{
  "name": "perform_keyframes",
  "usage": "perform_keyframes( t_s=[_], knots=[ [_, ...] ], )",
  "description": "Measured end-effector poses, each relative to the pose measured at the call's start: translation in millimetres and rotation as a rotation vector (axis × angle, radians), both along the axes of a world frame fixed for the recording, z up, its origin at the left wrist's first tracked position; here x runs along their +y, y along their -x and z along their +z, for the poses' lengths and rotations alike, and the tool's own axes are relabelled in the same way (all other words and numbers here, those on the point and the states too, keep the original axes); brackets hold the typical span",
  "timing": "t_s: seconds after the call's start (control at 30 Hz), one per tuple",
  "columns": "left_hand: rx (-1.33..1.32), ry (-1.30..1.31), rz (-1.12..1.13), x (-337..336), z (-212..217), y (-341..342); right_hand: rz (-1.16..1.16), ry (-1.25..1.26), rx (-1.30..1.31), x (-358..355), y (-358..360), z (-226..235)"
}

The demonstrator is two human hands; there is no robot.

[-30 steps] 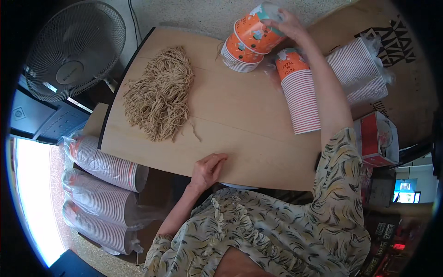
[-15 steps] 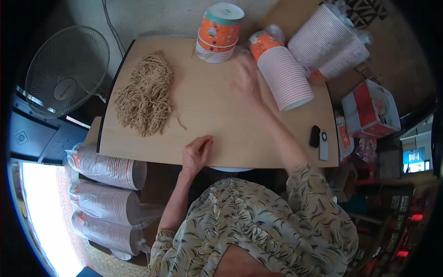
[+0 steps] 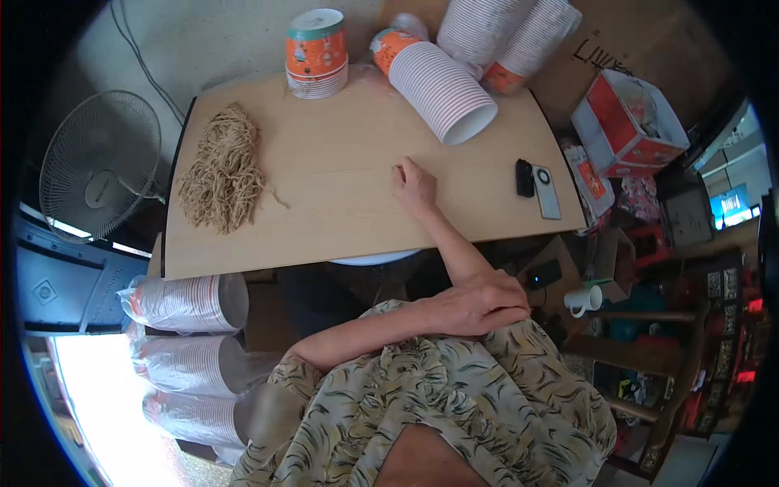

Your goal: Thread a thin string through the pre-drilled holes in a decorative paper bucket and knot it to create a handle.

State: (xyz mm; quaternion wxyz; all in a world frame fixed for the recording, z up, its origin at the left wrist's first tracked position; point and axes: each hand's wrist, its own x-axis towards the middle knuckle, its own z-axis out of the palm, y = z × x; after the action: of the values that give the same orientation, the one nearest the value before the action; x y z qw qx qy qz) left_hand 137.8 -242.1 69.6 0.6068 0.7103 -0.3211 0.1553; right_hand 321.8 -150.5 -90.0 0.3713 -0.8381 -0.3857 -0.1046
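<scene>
The right hand (image 3: 415,185) lies palm down on the pale wooden table (image 3: 341,219), near the middle of the top. Its fingers are slack and slightly bent, and they hold nothing. The left hand (image 3: 485,304) is off the table, below its near edge. It is laid across the right forearm with its fingers curved loosely over it, and it holds no object.

The nearest thing to the right hand is a long stack of white ribbed paper cups with an orange base (image 3: 438,85). It lies on its side at the table's far edge, open mouth toward the hand but apart from it. A short upright stack of orange and teal printed cups (image 3: 316,53) stands beside it at the far edge.

A tangle of tan fibre strands (image 3: 221,169) is heaped at the table's left end. At the right end a small black device (image 3: 524,177) lies just beside a flat grey-white one (image 3: 545,191). Plastic-wrapped sleeves of cups (image 3: 182,302) lie below the table's near left corner, and a round wire-guarded fan (image 3: 97,174) stands off its left end.
</scene>
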Motion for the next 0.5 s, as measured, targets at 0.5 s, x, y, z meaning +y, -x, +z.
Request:
perform_keyframes(
  t_s=[0.5],
  knots=[
    [0.067, -0.133, 0.327, -26.5, 9.5, 29.8, 0.035, 0.006, -0.044, -6.0, 4.6, 3.0]
  ],
)
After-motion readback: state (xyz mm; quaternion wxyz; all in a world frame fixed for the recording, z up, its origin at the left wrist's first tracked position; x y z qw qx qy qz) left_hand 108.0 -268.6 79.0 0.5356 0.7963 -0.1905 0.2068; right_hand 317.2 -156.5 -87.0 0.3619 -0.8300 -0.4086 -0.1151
